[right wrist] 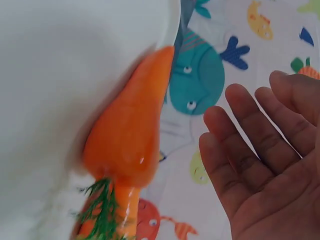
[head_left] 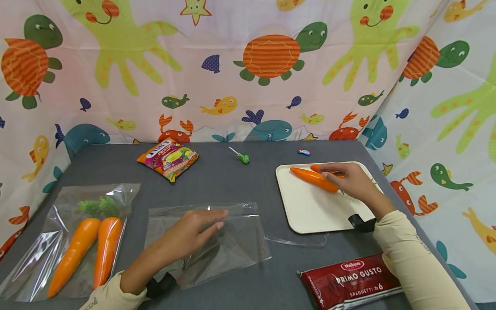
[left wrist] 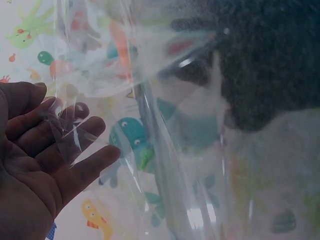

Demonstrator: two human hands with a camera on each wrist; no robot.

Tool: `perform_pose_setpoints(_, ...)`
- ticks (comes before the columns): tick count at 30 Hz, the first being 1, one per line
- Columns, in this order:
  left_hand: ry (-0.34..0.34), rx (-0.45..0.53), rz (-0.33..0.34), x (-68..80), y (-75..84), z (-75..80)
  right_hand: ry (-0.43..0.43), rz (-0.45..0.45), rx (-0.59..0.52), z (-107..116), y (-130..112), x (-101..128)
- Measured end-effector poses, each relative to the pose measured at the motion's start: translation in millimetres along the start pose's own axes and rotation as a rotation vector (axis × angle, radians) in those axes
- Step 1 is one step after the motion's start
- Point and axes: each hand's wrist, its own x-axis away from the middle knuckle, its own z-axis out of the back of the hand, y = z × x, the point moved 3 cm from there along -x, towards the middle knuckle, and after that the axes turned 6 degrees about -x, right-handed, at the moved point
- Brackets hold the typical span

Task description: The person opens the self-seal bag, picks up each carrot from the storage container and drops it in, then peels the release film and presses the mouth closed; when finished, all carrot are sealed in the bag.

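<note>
On my left, a filled bag [head_left: 63,206] holds two packed carrots [head_left: 75,252]. Next, the left hand [head_left: 190,232] lies over a flat clear bag [head_left: 240,241], fingers loosely extended, gripping nothing. Further right, loose carrots [head_left: 311,178] lie on a cream tray [head_left: 314,213], the right hand [head_left: 352,181] over them, fingers relaxed, nothing held.

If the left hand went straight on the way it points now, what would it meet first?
Most likely the cream tray's left rim, past the clear plastic bag under the left hand and some gray table; height is unclear, so it might pass over.
</note>
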Motion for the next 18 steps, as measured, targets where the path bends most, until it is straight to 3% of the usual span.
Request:
perform_pose_setpoints(9, 0.02, 0.001, 0.001, 0.1, -2.8, 0.2, 0.091, -0.112, 0.014, 13, 27, 12)
perform_pose_setpoints(18, 0.014, 0.003, 0.007, -0.9, -5.8, 0.3, 0.02, -0.183, 0.05, 14, 40, 17)
